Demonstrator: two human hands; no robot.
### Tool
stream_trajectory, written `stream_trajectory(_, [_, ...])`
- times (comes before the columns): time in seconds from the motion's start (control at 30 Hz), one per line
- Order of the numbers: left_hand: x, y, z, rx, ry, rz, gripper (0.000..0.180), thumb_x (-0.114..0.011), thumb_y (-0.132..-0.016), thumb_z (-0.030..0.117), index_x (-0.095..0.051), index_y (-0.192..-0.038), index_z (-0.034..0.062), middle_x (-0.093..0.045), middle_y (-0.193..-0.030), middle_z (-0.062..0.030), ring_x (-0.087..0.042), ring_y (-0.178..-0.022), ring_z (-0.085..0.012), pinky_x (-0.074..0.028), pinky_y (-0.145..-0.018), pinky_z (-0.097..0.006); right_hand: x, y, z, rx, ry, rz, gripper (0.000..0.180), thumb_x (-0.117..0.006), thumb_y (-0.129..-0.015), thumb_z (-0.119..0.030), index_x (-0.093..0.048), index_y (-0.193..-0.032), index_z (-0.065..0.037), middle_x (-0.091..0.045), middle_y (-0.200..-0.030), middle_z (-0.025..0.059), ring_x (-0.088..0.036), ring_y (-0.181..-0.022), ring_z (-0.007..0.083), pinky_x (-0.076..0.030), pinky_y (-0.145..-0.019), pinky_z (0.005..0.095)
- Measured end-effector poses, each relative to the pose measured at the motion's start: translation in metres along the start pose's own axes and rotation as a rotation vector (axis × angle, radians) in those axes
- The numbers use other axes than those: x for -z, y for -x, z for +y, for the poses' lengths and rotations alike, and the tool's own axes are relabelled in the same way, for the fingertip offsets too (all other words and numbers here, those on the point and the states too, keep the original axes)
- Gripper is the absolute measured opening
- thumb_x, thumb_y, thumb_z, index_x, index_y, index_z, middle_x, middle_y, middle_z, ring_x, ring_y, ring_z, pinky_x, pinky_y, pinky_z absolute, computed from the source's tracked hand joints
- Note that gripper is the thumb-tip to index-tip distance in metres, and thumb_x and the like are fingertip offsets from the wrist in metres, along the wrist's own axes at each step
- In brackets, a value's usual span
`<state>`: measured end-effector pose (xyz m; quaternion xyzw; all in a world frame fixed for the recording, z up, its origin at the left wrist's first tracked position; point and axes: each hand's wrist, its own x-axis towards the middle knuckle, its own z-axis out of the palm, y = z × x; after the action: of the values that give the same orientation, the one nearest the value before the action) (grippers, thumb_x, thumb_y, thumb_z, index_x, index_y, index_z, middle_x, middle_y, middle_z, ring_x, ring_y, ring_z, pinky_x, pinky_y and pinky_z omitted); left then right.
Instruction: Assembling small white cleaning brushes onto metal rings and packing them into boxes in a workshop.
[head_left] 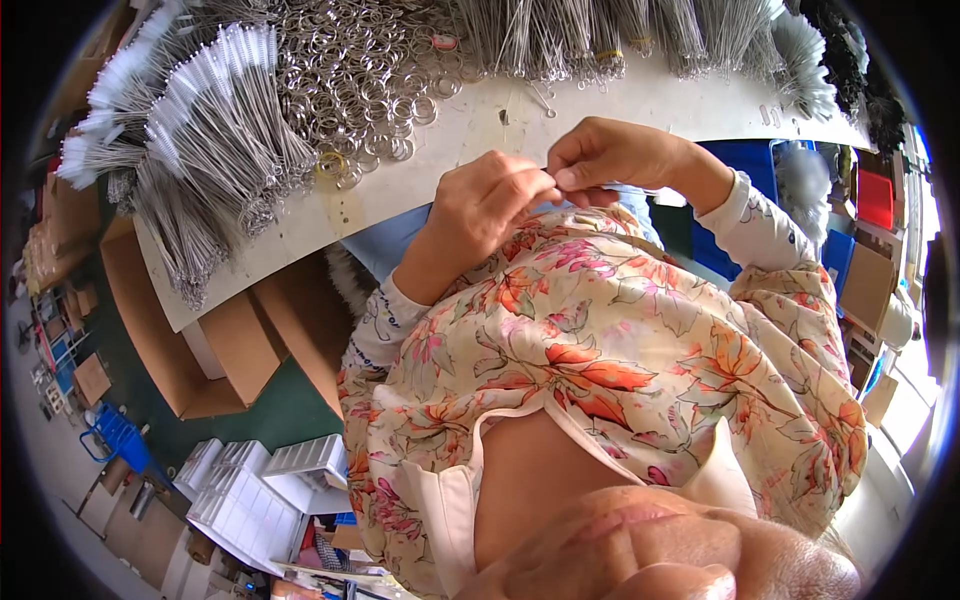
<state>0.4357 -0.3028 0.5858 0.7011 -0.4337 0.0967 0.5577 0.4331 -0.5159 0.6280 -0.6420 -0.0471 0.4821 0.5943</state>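
Both hands meet in front of the flowery shirt (600, 320), low over the lap, just past the near edge of the worktop (455, 135). The left hand (490, 210) and the right hand (625, 160) have bent fingers, and their tips come close together; I cannot tell what, if anything, they pinch, since the spot is tiny and mostly hidden, so which way it points cannot be told. On the left, thin wire brushes (215, 115) lie in a heap, long and straight, white bristles up and away, little loops down toward the near edge. Silver rings (345, 80) make a big pile beside them. More wires (540, 35) lie along the far side, loops mostly facing the person. One loose piece of wire (545, 101) sits nearer the hands. A pale strip of worktop runs between the piles and the hands. Below are an open cardboard box (175, 335), green floor (290, 405) and white crates (240, 500). A red bin (875, 200) is far right.
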Motion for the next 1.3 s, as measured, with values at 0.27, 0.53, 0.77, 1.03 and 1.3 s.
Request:
stream_trajectory(0.27, [0.043, -0.034, -0.082, 0.098, -0.769, -0.206, 0.021, -0.075, -0.067, 0.016, -0.066, -0.085, 0.0105, -0.06, -0.083, -0.0007, -0.051, -0.079, -0.02, -0.04, -0.074, -0.034, 0.046, 0.018, 0.03, 0.043, 1.586, 0.713, 0.005, -0.059, -0.079, -0.013, -0.064, -0.079, -0.01, -0.063, -0.072, 0.0069, -0.063, -0.071, 0.0272, -0.049, -0.06, 0.0387])
stream_trajectory(0.53, [0.062, -0.043, -0.087, 0.217, -0.458, 0.233, 0.012, -0.076, -0.069, 0.014, -0.067, -0.073, 0.0078, -0.063, -0.075, -0.0032, -0.058, -0.069, -0.0184, -0.044, -0.064, -0.029, 0.013, -0.007, -0.005, 0.462, 0.467, 0.736, 0.012, -0.065, -0.082, -0.014, -0.067, -0.088, -0.004, -0.063, -0.07, 0.0067, -0.059, -0.062, 0.0131, -0.047, -0.06, 0.0253])
stream_trajectory(0.77, [0.051, -0.058, -0.024, 0.597, 0.42, 0.435, 0.01, -0.062, -0.088, 0.01, -0.061, -0.089, 0.0005, -0.062, -0.075, -0.0015, -0.056, -0.061, -0.0066, -0.045, -0.057, -0.02, -0.006, -0.047, -0.053, 0.764, 0.122, 0.674, 0.019, -0.066, -0.084, -0.017, -0.066, -0.094, -0.001, -0.061, -0.082, 0.0034, -0.055, -0.065, 0.0092, -0.044, -0.057, 0.0238])
stream_trajectory(1.03, [0.062, -0.052, -0.005, 0.58, 0.599, 0.403, 0.012, -0.062, -0.086, 0.005, -0.06, -0.097, -0.0006, -0.065, -0.083, -0.0069, -0.061, -0.074, -0.0081, -0.048, -0.06, -0.019, -0.028, -0.055, -0.055, 1.12, 0.57, 0.819, 0.011, -0.067, -0.073, -0.007, -0.069, -0.084, -0.006, -0.062, -0.088, 0.0035, -0.061, -0.064, 0.0189, -0.047, -0.051, 0.0258])
stream_trajectory(1.3, [0.079, -0.053, 0.027, 0.629, 0.452, 0.225, 0.023, -0.059, -0.079, -0.009, -0.06, -0.102, -0.0072, -0.065, -0.098, -0.0128, -0.065, -0.082, -0.0157, -0.055, -0.073, -0.025, -0.033, -0.05, -0.057, 1.276, 1.156, 0.822, 0.021, -0.068, -0.062, -0.005, -0.069, -0.083, -0.007, -0.061, -0.088, -0.0012, -0.06, -0.064, 0.013, -0.049, -0.054, 0.0255])
